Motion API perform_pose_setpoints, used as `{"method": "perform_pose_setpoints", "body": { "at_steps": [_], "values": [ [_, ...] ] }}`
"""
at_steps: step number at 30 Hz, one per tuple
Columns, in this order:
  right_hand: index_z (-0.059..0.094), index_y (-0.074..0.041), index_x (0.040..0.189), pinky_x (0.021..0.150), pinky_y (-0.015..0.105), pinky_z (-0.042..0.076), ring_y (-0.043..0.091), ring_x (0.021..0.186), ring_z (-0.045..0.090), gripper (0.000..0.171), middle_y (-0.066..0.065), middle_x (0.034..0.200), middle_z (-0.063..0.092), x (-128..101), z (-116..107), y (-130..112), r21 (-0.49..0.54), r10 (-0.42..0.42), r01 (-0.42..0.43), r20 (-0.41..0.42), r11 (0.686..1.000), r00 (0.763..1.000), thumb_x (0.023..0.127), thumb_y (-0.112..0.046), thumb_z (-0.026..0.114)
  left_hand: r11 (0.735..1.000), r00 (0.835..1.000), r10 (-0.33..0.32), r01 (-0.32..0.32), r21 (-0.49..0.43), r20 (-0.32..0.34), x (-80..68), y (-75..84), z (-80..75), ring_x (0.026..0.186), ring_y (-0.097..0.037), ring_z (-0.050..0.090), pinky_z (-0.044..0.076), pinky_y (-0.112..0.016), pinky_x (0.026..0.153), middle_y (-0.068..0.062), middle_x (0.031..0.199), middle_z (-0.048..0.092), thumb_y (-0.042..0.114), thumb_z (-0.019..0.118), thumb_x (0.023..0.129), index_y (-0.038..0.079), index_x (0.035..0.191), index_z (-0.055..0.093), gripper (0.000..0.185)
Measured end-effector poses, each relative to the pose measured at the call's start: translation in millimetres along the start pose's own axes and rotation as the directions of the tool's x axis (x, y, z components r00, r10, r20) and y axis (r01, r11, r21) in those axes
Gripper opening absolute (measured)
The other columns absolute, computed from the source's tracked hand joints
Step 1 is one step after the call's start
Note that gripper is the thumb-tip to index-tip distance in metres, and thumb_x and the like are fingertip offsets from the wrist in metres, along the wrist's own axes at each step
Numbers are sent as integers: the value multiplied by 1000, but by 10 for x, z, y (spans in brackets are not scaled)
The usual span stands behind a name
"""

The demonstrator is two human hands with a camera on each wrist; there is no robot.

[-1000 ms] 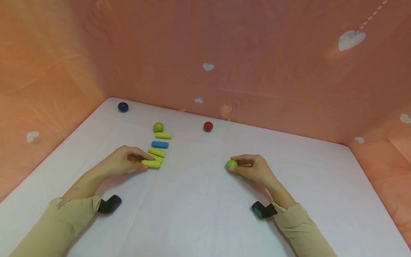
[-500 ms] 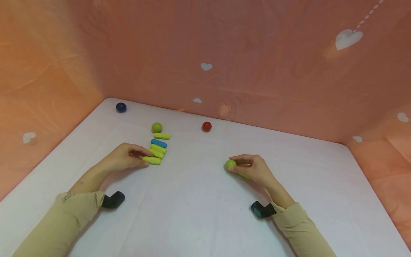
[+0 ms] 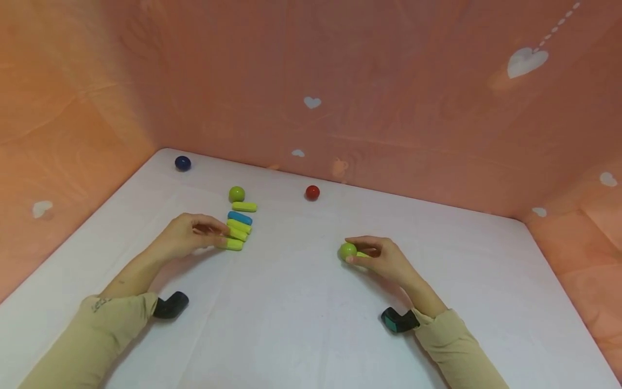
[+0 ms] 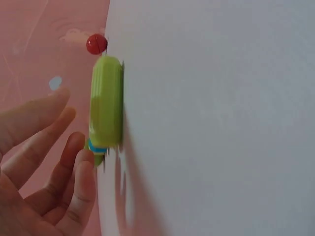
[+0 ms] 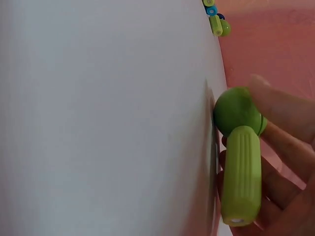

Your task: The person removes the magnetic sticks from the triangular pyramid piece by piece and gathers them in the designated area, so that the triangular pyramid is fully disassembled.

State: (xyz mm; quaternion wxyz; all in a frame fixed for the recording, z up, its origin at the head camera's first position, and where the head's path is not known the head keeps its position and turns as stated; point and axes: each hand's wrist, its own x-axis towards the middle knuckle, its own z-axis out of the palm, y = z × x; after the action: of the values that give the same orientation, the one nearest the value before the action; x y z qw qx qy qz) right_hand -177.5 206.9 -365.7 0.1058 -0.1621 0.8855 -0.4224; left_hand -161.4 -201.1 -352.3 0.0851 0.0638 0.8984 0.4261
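Note:
My left hand [image 3: 187, 236] is beside the near end of a row of short rods. Its fingers are loosely bent, and the left wrist view shows them apart from the nearest yellow-green rod [image 4: 107, 101]. In the head view, the thumb covers part of that rod. Beyond it lie more yellow-green rods [image 3: 239, 226], a blue rod [image 3: 240, 218] and a far yellow-green rod [image 3: 244, 206]. My right hand [image 3: 391, 262] holds a green ball [image 3: 347, 251] between thumb and fingers. A yellow-green rod [image 5: 241, 177] points from the ball toward the palm; whether they are joined cannot be told.
Another green ball [image 3: 236, 194] sits at the row's far end. A red ball [image 3: 312, 193] lies near the back edge, and a dark blue ball [image 3: 182, 163] near the far left corner. Orange cloth [image 3: 311, 129] with hearts rises behind the white table [image 3: 291, 313].
The near rods have been pushed away from me, closing up against the blue rod. My left hand moved slightly forward and has let go of the nearest rod. My right hand stays almost still.

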Motion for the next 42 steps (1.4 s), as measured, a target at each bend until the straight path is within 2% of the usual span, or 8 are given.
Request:
{"method": "perform_pose_setpoints", "body": {
  "at_steps": [4,9,13,17,20,26,38,42],
  "values": [
    [62,-9,128,98,46,47,27,114,58,44,10,126,64,-13,-8,10,-23,-64,65,33,998,997,85,-15,72,1000,1000,23,-23,-7,-13,16,88,53,89,-20,57,49,-26,70,-10,101,67,25,73,84,3,111,69,35],
    [59,-6,130,97,47,47,29,116,58,47,12,127,63,-9,-28,36,-41,-108,111,55,993,993,85,-11,72,996,996,86,-86,-29,-8,106,201,168,89,-18,60,48,-28,75,-7,98,70,25,75,83,5,109,71,33],
    [59,-6,129,97,47,47,29,116,58,47,11,127,63,-13,-36,44,-50,-106,109,61,993,992,85,-12,72,993,993,114,-113,-44,12,190,271,258,85,-14,61,49,-26,73,-6,96,72,23,76,82,4,108,71,32],
    [60,-7,128,97,45,48,26,115,59,46,8,125,64,-33,-60,54,-76,-91,96,62,992,994,84,-13,72,991,992,120,-118,-58,38,262,335,361,81,-14,59,49,-24,65,-6,91,70,21,77,81,3,107,71,32],
    [60,-7,127,96,45,48,26,114,59,45,9,123,65,-50,-97,83,-97,-94,99,54,990,994,84,-11,72,988,989,132,-125,-94,69,313,373,457,81,-16,59,48,-25,67,-8,91,69,19,76,81,2,108,70,32],
    [63,-4,122,93,45,49,29,111,61,41,12,121,66,-110,-167,151,-118,-102,104,24,988,994,83,-10,73,977,976,179,-160,-142,128,409,476,647,87,-18,60,49,-29,76,-13,105,68,18,74,83,1,110,68,32],
    [64,-2,121,92,42,50,28,107,61,38,13,119,66,-183,-222,174,-82,-102,105,34,991,994,85,-11,72,980,970,155,-126,-155,189,526,656,844,91,-17,61,49,-27,77,-4,102,68,20,75,82,6,108,70,30],
    [64,-3,120,90,36,50,26,106,61,37,12,118,66,-189,-214,175,-78,-87,89,33,993,996,85,-13,72,980,967,155,-124,-155,202,542,688,912,90,-17,60,48,-27,78,-4,99,68,20,75,82,6,108,70,29]
  ]
}}
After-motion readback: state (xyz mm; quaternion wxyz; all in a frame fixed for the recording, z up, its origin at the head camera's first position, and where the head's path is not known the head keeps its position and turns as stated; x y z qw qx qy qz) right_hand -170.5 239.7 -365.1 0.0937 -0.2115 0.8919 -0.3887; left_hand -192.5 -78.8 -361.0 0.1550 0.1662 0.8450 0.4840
